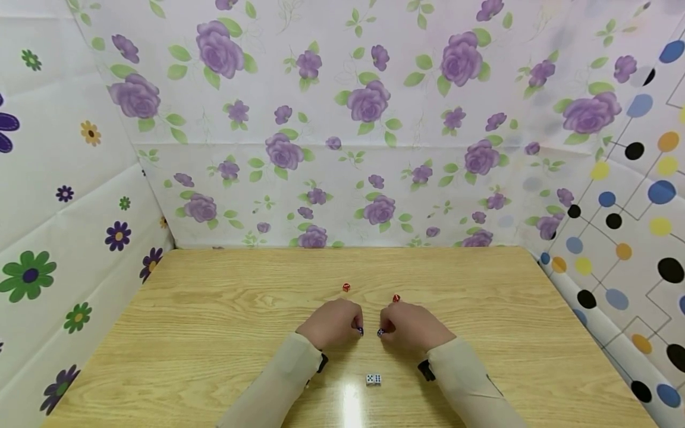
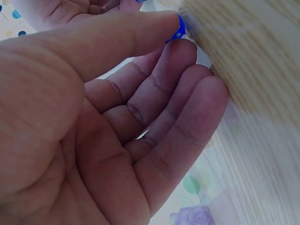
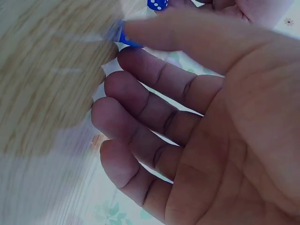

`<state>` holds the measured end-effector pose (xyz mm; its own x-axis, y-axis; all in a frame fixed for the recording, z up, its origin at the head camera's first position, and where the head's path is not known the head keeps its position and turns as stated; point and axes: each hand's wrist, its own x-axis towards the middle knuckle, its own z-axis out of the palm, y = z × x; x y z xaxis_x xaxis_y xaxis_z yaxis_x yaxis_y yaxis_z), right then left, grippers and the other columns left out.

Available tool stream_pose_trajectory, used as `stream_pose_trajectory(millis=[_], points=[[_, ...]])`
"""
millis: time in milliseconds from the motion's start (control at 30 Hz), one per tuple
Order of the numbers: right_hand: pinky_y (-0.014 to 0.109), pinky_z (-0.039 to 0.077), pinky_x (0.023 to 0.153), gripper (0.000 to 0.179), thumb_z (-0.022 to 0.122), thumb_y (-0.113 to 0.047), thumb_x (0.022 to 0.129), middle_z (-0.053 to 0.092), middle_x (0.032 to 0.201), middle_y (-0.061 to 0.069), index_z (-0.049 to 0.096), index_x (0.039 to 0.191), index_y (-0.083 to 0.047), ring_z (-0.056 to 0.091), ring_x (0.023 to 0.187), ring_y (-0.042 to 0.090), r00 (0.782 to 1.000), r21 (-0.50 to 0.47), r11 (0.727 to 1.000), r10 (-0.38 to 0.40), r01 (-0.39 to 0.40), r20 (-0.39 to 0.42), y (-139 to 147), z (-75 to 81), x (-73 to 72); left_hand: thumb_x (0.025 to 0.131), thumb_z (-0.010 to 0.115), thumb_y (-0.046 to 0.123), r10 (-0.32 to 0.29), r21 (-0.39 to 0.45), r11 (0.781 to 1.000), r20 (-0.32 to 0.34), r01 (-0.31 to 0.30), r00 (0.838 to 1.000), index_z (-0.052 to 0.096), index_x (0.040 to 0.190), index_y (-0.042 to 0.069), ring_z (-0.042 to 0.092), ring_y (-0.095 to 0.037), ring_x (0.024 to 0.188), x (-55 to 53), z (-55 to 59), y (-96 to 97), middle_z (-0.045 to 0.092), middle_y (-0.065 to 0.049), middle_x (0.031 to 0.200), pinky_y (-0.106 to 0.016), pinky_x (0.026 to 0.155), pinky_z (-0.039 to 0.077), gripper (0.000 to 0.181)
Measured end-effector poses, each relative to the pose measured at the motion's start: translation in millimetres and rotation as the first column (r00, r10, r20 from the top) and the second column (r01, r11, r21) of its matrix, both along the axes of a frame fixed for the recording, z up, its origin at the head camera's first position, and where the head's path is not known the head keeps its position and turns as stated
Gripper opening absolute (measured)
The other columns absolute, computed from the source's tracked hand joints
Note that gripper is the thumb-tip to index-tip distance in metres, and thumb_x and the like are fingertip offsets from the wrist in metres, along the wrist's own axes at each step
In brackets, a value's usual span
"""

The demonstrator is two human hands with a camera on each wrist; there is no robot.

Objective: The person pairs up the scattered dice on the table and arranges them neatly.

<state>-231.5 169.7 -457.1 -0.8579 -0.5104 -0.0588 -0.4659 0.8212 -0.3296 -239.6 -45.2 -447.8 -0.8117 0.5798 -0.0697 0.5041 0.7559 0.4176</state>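
Observation:
Between the thumb and fingertips of my left hand (image 1: 334, 323) is a small blue die (image 2: 178, 32) with white dots, pinched right at the tabletop. My right hand (image 1: 412, 326) pinches a second blue die (image 3: 126, 38) the same way, a short gap to the right of the first. The thumbs cover much of both dice in the wrist views. One red die (image 1: 346, 287) lies beyond the left hand. Another red die (image 1: 396, 298) sits just past the knuckles of the right. Nearer to me, two white dice (image 1: 373, 380) stand side by side between the forearms.
All of this is on a wood-grain table (image 1: 225, 297). Behind it hangs a floral sheet (image 1: 332, 196), with patterned sheets along the left and right sides. Dark wrist straps (image 1: 426, 370) show at the sleeve cuffs.

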Motion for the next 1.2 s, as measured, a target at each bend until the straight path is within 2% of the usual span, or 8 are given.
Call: stream_pose_trajectory(millis=[200, 367, 633, 900, 1200], points=[[0.029, 0.042, 0.064, 0.019, 0.077, -0.018, 0.093, 0.054, 0.073, -0.013, 0.064, 0.079, -0.023, 0.046, 0.064, 0.006, 0.999, -0.003, 1.000, 0.031, -0.031, -0.009, -2.6, 1.4, -0.1, 0.090, 0.078, 0.010, -0.007, 0.007, 1.000, 0.004, 0.007, 1.000, 0.071, 0.087, 0.017, 0.056, -0.005, 0.072, 0.2, 1.1, 0.8, 0.066, 0.011, 0.084, -0.025, 0.071, 0.049, 0.011], [0.029, 0.043, 0.066, 0.015, 0.078, -0.015, 0.092, 0.055, 0.076, -0.013, 0.067, 0.083, -0.020, 0.047, 0.067, 0.007, 0.999, -0.007, 0.999, 0.054, -0.054, -0.004, -5.3, 2.9, 1.7, 0.091, 0.078, 0.010, -0.015, 0.010, 1.000, 0.033, 0.014, 0.999, 0.072, 0.088, 0.017, 0.056, -0.005, 0.072, 0.0, -0.1, 2.8, 0.065, 0.011, 0.083, -0.025, 0.071, 0.049, 0.010], [0.032, 0.051, 0.072, 0.012, 0.083, -0.016, 0.088, 0.062, 0.083, -0.013, 0.071, 0.089, -0.020, 0.055, 0.073, 0.004, 0.999, 0.004, 1.000, 0.028, -0.029, 0.021, -6.3, 2.3, 3.1, 0.091, 0.080, 0.014, -0.062, -0.008, 0.998, 0.032, 0.062, 0.998, 0.073, 0.092, 0.018, 0.057, -0.003, 0.073, -0.5, -1.7, 5.1, 0.065, 0.013, 0.084, -0.024, 0.072, 0.050, 0.008], [0.031, 0.050, 0.070, 0.013, 0.082, -0.016, 0.089, 0.061, 0.083, -0.012, 0.070, 0.090, -0.020, 0.053, 0.072, 0.006, 0.999, 0.010, 0.999, 0.037, -0.037, 0.009, -5.8, 2.0, 4.1, 0.091, 0.080, 0.015, -0.057, 0.002, 0.998, 0.039, 0.057, 0.998, 0.073, 0.092, 0.018, 0.057, -0.004, 0.072, -0.3, -3.2, 3.8, 0.065, 0.012, 0.084, -0.024, 0.071, 0.050, 0.008], [0.030, 0.048, 0.068, 0.013, 0.082, -0.017, 0.089, 0.059, 0.082, -0.012, 0.069, 0.088, -0.020, 0.051, 0.071, 0.006, 0.998, 0.017, 0.998, 0.060, -0.060, -0.022, -6.9, -0.1, 3.9, 0.090, 0.081, 0.017, -0.046, -0.028, 0.999, 0.020, 0.046, 0.999, 0.072, 0.089, 0.019, 0.056, -0.004, 0.071, 0.6, -2.6, 5.7, 0.063, 0.013, 0.081, -0.024, 0.070, 0.049, 0.009]])
